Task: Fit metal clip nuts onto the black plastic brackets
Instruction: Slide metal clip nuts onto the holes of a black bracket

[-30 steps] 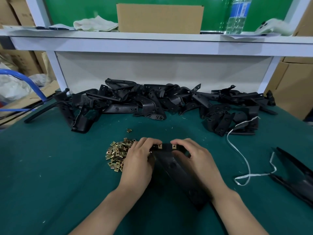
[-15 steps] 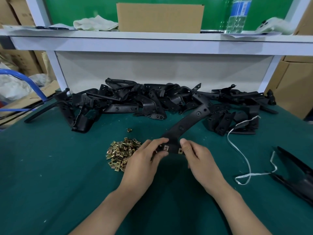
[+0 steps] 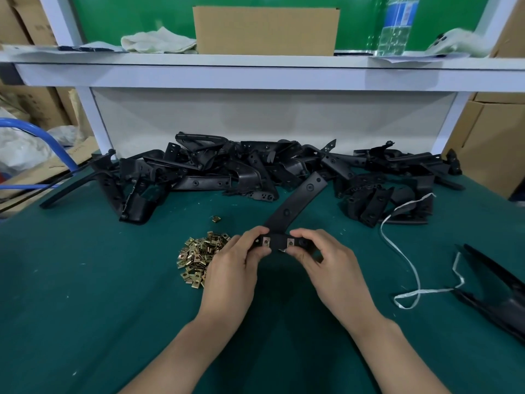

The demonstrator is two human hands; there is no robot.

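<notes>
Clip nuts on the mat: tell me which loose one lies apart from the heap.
The single clip nut, by itself on the green mat just beyond the heap, toward the bracket pile.

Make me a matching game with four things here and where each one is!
Things:
1. black bracket
2. clip nuts
3. water bottle
4. white string

Places:
A. standing on the shelf
B. gripped by the left hand and right hand
C. heaped left of the hands
D. lying looped right of the hands

Pairs: 1-B, 2-C, 3-A, 4-D
</notes>
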